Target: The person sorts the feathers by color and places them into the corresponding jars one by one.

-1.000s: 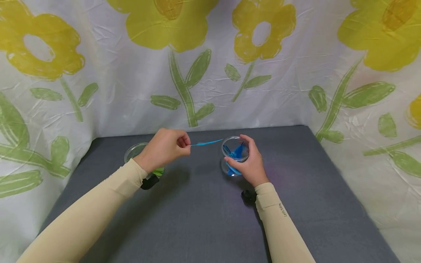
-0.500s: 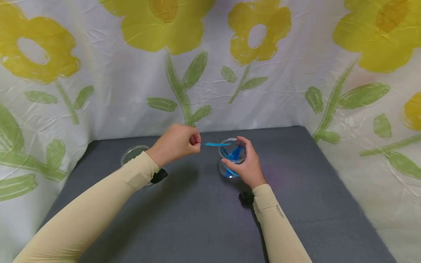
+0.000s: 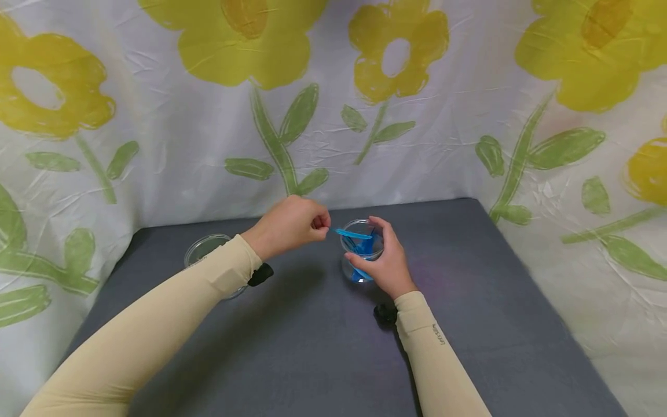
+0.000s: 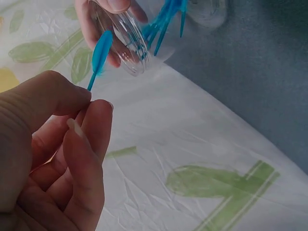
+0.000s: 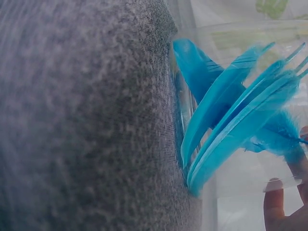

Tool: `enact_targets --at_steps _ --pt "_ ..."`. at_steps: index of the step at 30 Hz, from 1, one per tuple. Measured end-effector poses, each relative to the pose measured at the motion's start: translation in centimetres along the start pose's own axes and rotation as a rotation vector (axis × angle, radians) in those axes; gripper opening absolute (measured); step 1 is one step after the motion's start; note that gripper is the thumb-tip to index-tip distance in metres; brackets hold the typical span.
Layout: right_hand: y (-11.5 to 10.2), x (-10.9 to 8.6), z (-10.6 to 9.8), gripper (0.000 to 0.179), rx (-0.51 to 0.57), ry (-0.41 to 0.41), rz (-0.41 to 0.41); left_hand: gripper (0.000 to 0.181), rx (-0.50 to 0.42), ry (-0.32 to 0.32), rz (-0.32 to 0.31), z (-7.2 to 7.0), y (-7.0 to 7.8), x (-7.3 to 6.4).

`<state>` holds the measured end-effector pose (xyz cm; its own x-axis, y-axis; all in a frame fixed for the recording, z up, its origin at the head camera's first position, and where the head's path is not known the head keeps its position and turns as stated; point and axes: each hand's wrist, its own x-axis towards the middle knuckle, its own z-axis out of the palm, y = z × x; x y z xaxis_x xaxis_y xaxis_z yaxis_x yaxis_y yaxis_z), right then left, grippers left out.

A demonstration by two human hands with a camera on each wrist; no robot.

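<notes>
My left hand [image 3: 290,226] pinches a small blue feather [image 4: 101,53] by its quill between thumb and index finger. The vane points right, over the mouth of a clear round jar [image 3: 346,267] in the head view. My right hand [image 3: 389,263] grips that jar from its right side, thumb in front and fingers behind. Inside it several blue feathers [image 5: 240,115] lean at different angles with their quills up, as the right wrist view shows. The jar stands upright on the grey cloth. In the left wrist view, the held feather appears beside the jar's rim.
A second clear jar [image 3: 194,252] stands at the left of the grey table [image 3: 323,347], partly hidden behind my left forearm. A white curtain [image 3: 182,139] printed with yellow flowers hangs along the back and sides. A black wrist camera [image 3: 385,314] sits at my right wrist.
My left hand has moved right with the feather, from short of the jar to over its opening. The feather's tip now slopes downward. My right hand keeps its grip on the jar.
</notes>
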<state>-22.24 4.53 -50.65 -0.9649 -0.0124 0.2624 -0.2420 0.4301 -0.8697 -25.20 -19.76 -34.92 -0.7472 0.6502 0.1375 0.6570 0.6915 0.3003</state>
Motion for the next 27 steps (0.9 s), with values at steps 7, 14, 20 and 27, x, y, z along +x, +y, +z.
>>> enact_targets --at_steps 7,14,20,27 --pt "0.0 0.1 0.1 0.095 0.0 -0.01 0.002 0.007 0.018 -0.035 -0.021 0.3 0.5 0.5" --pt "-0.1 0.0 0.2 0.095 0.009 -0.019 0.012 0.009 0.057 -0.048 0.014 0.5 0.7 0.8" --pt "-0.3 -0.1 0.5 0.094 0.035 -0.056 0.011 0.012 0.084 -0.046 0.048 0.8 0.8 0.9" --pt "-0.5 -0.1 0.5 0.093 0.036 -0.051 0.002 0.015 0.098 -0.031 0.063 1.2 1.1 1.4"
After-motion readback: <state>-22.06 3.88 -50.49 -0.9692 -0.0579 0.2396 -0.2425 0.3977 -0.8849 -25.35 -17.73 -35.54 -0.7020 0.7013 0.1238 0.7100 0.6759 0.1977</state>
